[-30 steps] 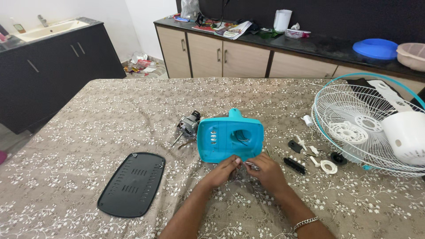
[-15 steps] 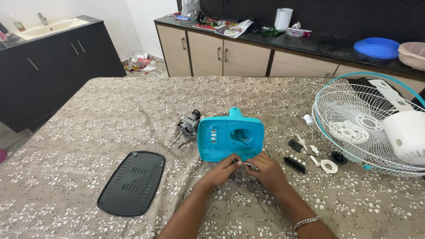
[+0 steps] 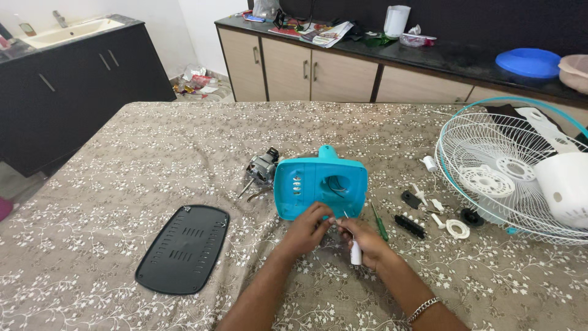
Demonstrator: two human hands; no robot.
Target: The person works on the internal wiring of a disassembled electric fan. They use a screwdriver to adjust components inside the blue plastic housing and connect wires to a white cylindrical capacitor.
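Note:
A teal plastic fan housing stands on the patterned tablecloth, its open side facing me. Both hands meet just in front of its lower edge. My left hand pinches thin wires that lead out of the housing. My right hand grips a small white cylinder joined to those wires. Just right of my right hand, a green screwdriver lies on the cloth.
A small metal motor lies left of the housing. A black vented plate lies at the near left. A white wire fan grille with a white hub fills the right side. Small black and white parts are scattered between.
Both hands stay at the housing's lower edge, barely shifted. The white cylinder now shows more plainly under my right hand's fingers.

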